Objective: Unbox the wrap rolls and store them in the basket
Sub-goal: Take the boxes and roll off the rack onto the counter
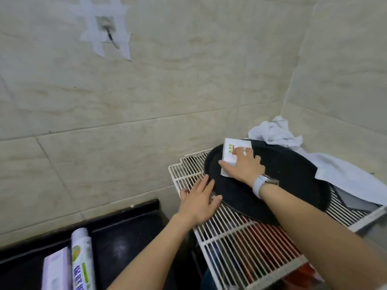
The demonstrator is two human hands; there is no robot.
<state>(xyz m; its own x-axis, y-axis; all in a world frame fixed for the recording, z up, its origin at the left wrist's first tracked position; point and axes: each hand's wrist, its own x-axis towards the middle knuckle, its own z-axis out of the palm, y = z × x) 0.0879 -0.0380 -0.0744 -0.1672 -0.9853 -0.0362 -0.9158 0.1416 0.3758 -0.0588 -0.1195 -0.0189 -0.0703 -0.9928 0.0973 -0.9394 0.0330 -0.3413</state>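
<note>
Now my right hand (243, 166), fingers straight, presses a small white paper packet with green print (234, 156) onto the round black tray (272, 197) on the white wire rack (240, 237). My left hand (198, 200) lies open and flat at the tray's edge, apart from the right. One printed wrap roll (81, 260) lies beside a pale long box (56, 271) on the black counter (121, 248), lower left.

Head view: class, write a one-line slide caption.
Right hand presses a white packet onto a black round tray; left hand rests on the wire rack.
</note>
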